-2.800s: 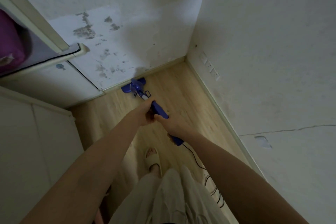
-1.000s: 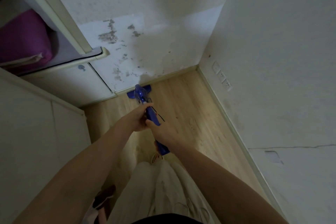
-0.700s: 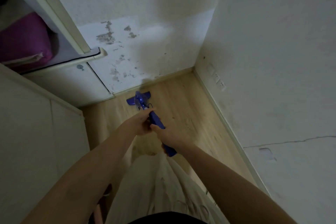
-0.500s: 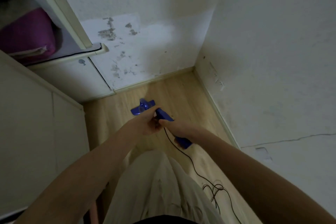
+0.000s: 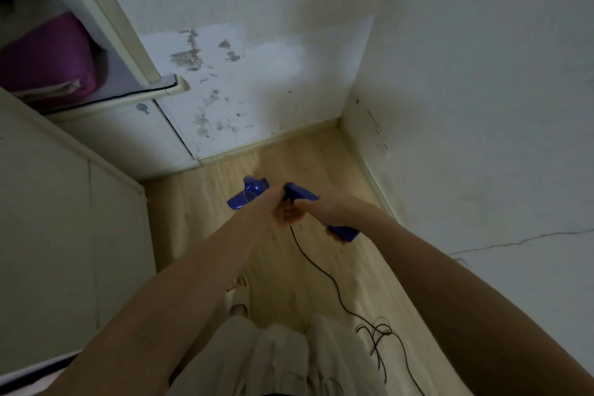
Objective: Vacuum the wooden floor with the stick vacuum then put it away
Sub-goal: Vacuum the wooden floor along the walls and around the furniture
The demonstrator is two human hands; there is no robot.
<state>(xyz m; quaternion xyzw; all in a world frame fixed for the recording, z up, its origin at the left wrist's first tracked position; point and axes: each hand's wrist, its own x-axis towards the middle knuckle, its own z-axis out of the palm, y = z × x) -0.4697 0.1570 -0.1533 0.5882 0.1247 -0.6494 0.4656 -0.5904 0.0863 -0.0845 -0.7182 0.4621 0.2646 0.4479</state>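
Observation:
I hold a blue stick vacuum [image 5: 302,194] over the light wooden floor [image 5: 324,167]. Its blue floor head [image 5: 247,193] sits on the boards a short way out from the back wall. My left hand [image 5: 273,207] grips the stick just behind the head. My right hand [image 5: 324,207] grips the handle, whose blue end [image 5: 345,231] sticks out below the wrist. A thin black power cord [image 5: 321,273] hangs from between my hands and runs down to a loose tangle on the floor [image 5: 377,334].
White walls meet in a corner ahead [image 5: 340,125], the back wall stained. A white cabinet [image 5: 64,235] closes the left side; a purple bundle [image 5: 48,61] lies on a ledge above it. My slippered foot [image 5: 236,294] and pale trousers [image 5: 289,360] are below.
The vacuum head has been pulled back from the skirting board toward me. My hands have come nearer, and the cord tangle has come into view at the lower right.

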